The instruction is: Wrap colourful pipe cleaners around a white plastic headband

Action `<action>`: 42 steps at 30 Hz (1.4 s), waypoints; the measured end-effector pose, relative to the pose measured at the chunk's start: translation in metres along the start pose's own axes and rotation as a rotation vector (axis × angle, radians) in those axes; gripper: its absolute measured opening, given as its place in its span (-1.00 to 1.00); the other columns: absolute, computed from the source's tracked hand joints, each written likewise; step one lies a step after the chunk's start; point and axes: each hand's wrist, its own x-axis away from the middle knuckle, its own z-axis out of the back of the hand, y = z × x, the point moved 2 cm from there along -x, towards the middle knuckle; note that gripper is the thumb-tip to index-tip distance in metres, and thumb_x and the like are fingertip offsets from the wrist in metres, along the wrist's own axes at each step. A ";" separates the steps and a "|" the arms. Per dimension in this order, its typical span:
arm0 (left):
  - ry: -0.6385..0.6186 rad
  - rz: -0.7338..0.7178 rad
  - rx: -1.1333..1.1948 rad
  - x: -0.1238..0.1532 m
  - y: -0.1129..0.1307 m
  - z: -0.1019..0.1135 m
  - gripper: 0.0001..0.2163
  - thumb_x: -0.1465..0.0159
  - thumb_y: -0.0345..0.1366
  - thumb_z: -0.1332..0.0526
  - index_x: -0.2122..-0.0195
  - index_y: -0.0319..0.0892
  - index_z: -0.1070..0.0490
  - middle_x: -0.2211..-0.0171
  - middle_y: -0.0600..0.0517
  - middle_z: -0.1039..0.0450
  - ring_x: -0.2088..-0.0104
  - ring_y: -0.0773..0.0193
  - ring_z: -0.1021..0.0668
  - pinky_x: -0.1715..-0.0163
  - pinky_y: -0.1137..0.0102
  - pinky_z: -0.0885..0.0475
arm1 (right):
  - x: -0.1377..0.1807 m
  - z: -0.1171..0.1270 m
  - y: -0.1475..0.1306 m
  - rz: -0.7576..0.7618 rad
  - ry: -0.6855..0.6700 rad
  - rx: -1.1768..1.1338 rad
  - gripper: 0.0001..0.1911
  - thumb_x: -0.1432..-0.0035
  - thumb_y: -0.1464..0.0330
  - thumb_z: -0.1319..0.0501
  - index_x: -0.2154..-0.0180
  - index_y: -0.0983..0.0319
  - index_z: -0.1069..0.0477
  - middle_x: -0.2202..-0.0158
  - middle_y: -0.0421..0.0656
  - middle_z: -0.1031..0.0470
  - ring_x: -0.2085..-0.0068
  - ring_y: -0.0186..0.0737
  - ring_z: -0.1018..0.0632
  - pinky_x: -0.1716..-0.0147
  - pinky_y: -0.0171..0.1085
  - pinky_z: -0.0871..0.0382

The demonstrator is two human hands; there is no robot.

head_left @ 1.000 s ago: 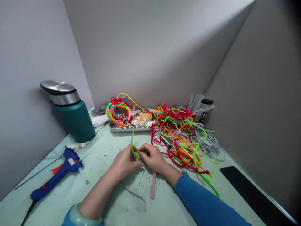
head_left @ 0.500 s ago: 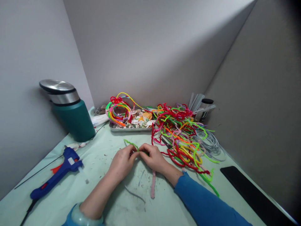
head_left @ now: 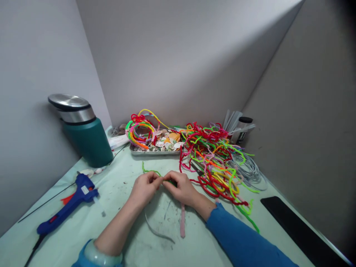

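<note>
My left hand (head_left: 146, 187) and my right hand (head_left: 180, 187) meet fingertip to fingertip over the middle of the table. Both pinch a green pipe cleaner (head_left: 150, 170), whose free end sticks out beyond my left fingers and bends upward. More of its green shows under my right fingers. A thin grey strand (head_left: 155, 230) hangs below my left hand and curves across the cloth; its upper end is hidden. A flat pink strip (head_left: 182, 222) runs down from beneath my right hand, and I cannot tell whether that hand holds it.
A blue glue gun (head_left: 69, 202) lies left, near a green bottle (head_left: 87, 142). Behind my hands stands a metal tray (head_left: 155, 152) of small pieces and pipe-cleaner loops. Tangled pipe cleaners (head_left: 208, 148), grey wire (head_left: 247, 168), a dark-lidded jar (head_left: 242, 130) and a black bar (head_left: 294, 230) are right.
My left hand has shifted slightly left and down. The pipe cleaner's free end has moved left and turned more upright. The grey strand now shows as a longer curve.
</note>
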 end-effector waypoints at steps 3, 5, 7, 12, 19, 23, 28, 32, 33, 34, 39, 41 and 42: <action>0.017 -0.006 -0.022 0.001 0.002 0.001 -0.76 -0.05 -0.12 -0.12 0.60 -0.20 -0.32 0.69 0.14 -0.24 0.62 0.39 -0.29 0.61 0.52 -0.11 | 0.000 0.000 0.001 -0.008 -0.002 0.008 -0.91 -0.08 0.38 -0.14 0.37 0.25 -0.39 0.44 -0.19 -0.45 0.41 -0.32 -0.43 0.41 -0.37 -0.24; 0.022 -0.011 -0.037 0.003 0.005 0.001 -0.74 -0.06 -0.13 -0.11 0.63 -0.20 -0.30 0.70 0.14 -0.24 0.63 0.39 -0.29 0.61 0.51 -0.13 | 0.000 0.000 0.000 -0.010 0.008 0.009 -0.91 -0.09 0.37 -0.14 0.40 0.26 -0.38 0.46 -0.20 -0.44 0.43 -0.33 -0.42 0.42 -0.38 -0.23; 0.018 -0.003 -0.027 0.005 0.008 0.002 -0.71 -0.07 -0.11 -0.10 0.66 -0.20 -0.28 0.73 0.14 -0.21 0.65 0.40 -0.28 0.62 0.51 -0.13 | 0.001 0.000 -0.001 -0.001 0.017 0.007 -0.90 -0.09 0.37 -0.13 0.42 0.25 -0.37 0.48 -0.20 -0.42 0.44 -0.34 -0.41 0.43 -0.38 -0.23; -0.074 0.170 0.141 0.006 0.009 -0.001 -0.67 -0.08 -0.04 -0.07 0.66 -0.17 -0.20 0.78 0.18 -0.12 0.78 0.45 -0.15 0.76 0.50 -0.03 | 0.003 0.002 -0.006 0.045 0.044 -0.003 -0.89 -0.10 0.37 -0.11 0.42 0.24 -0.36 0.48 -0.19 -0.40 0.44 -0.34 -0.40 0.42 -0.37 -0.23; 0.134 -0.031 -0.157 0.011 0.016 0.003 -0.74 -0.08 -0.10 -0.13 0.59 -0.19 -0.28 0.68 0.13 -0.29 0.63 0.39 -0.34 0.61 0.50 -0.15 | 0.002 0.001 -0.001 -0.001 0.056 -0.035 -0.88 -0.09 0.38 -0.12 0.46 0.26 -0.35 0.52 -0.22 -0.38 0.47 -0.36 -0.38 0.45 -0.39 -0.21; 0.195 -0.310 -0.379 0.018 0.023 0.004 -0.89 -0.16 -0.28 -0.08 0.39 -0.15 -0.36 0.49 0.09 -0.42 0.48 0.35 -0.44 0.47 0.49 -0.24 | -0.001 -0.002 0.008 -0.084 0.094 -0.066 -0.90 -0.06 0.40 -0.12 0.48 0.26 -0.34 0.53 -0.24 -0.38 0.48 -0.37 -0.38 0.48 -0.40 -0.21; 0.149 -0.530 -0.483 0.018 0.019 0.000 -0.75 -0.20 -0.44 -0.01 0.16 -0.11 -0.38 0.21 0.03 -0.45 0.26 0.31 -0.49 0.30 0.47 -0.32 | -0.003 -0.003 0.016 -0.162 0.126 -0.152 -0.92 -0.03 0.40 -0.13 0.48 0.26 -0.31 0.55 -0.26 -0.34 0.50 -0.38 -0.35 0.51 -0.41 -0.21; 0.137 -0.557 -0.552 0.016 0.015 -0.003 -0.73 -0.19 -0.46 -0.02 0.14 -0.12 -0.40 0.20 0.00 -0.44 0.27 0.29 -0.50 0.31 0.47 -0.35 | -0.003 -0.003 0.017 -0.157 0.127 -0.169 -0.91 -0.04 0.39 -0.13 0.47 0.26 -0.32 0.54 -0.25 -0.35 0.49 -0.37 -0.36 0.51 -0.41 -0.22; 0.126 -0.551 -0.562 0.016 0.015 -0.003 -0.73 -0.19 -0.47 -0.02 0.15 -0.12 -0.40 0.21 0.00 -0.44 0.28 0.29 -0.50 0.31 0.47 -0.35 | -0.002 -0.003 0.017 -0.149 0.124 -0.163 -0.91 -0.05 0.39 -0.13 0.46 0.26 -0.33 0.53 -0.25 -0.36 0.49 -0.37 -0.37 0.50 -0.41 -0.22; 0.115 -0.544 -0.569 0.016 0.016 -0.003 -0.73 -0.20 -0.46 -0.01 0.16 -0.12 -0.41 0.23 0.00 -0.44 0.28 0.29 -0.50 0.31 0.47 -0.35 | -0.002 -0.003 0.017 -0.138 0.119 -0.154 -0.92 -0.05 0.39 -0.13 0.46 0.26 -0.33 0.53 -0.25 -0.36 0.48 -0.37 -0.37 0.50 -0.41 -0.22; 0.099 -0.498 -0.589 0.019 0.020 -0.002 -0.79 -0.22 -0.43 0.00 0.25 -0.15 -0.41 0.27 0.00 -0.41 0.29 0.30 -0.49 0.30 0.47 -0.34 | 0.000 -0.004 0.016 -0.101 0.096 -0.116 -0.93 -0.05 0.41 -0.13 0.45 0.26 -0.34 0.52 -0.24 -0.38 0.48 -0.37 -0.38 0.49 -0.40 -0.21; 0.096 -0.482 -0.600 0.019 0.021 -0.002 -0.81 -0.23 -0.41 0.01 0.29 -0.16 -0.40 0.26 0.01 -0.40 0.30 0.30 -0.49 0.31 0.47 -0.33 | 0.000 -0.004 0.016 -0.098 0.093 -0.107 -0.93 -0.05 0.41 -0.13 0.45 0.26 -0.34 0.52 -0.24 -0.38 0.48 -0.37 -0.38 0.49 -0.40 -0.21; 0.094 -0.475 -0.604 0.019 0.021 -0.002 -0.81 -0.23 -0.40 0.01 0.30 -0.16 -0.39 0.25 0.01 -0.40 0.31 0.31 -0.49 0.31 0.47 -0.33 | 0.000 -0.004 0.016 -0.096 0.093 -0.104 -0.93 -0.05 0.41 -0.13 0.45 0.26 -0.34 0.52 -0.24 -0.37 0.48 -0.37 -0.38 0.49 -0.40 -0.21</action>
